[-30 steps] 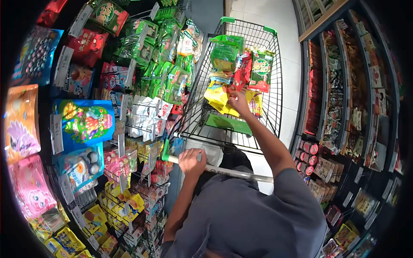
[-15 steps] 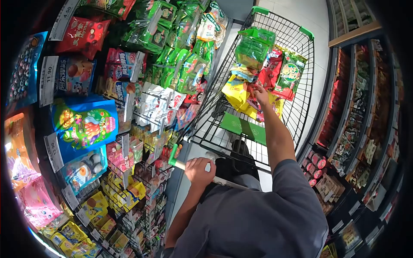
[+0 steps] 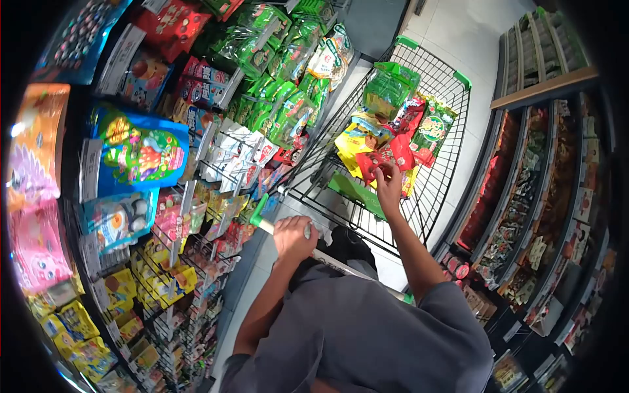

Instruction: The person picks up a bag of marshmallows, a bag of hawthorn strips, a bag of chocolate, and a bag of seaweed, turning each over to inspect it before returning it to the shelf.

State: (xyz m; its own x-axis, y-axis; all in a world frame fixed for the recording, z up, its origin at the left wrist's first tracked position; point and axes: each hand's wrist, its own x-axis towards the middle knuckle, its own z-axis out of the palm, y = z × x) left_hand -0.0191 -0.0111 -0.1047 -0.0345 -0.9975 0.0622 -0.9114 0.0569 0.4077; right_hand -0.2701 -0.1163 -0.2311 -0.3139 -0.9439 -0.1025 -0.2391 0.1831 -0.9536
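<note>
My left hand (image 3: 295, 237) is wrapped round the handle (image 3: 265, 225) of a wire shopping cart (image 3: 440, 171). Inside the cart, my right hand (image 3: 388, 186) pinches the lower edge of a red snack packet (image 3: 385, 157). Yellow packets (image 3: 354, 139) lie to its left and partly beneath it. Farther forward are a clear and green package (image 3: 390, 88) and another red packet (image 3: 410, 112). A green and red bag (image 3: 434, 128) lies along the right side of the pile.
Shelves with hanging snack bags (image 3: 141, 154) stand close on the left. On the right are racks of packaged goods (image 3: 517, 196) behind dark edges. Pale floor tiles (image 3: 455, 29) show beyond the cart's front.
My right hand has drawn back toward me, and the red packet has come nearer with it, now over the yellow ones. The view has turned slightly. My left hand still grips the handle.
</note>
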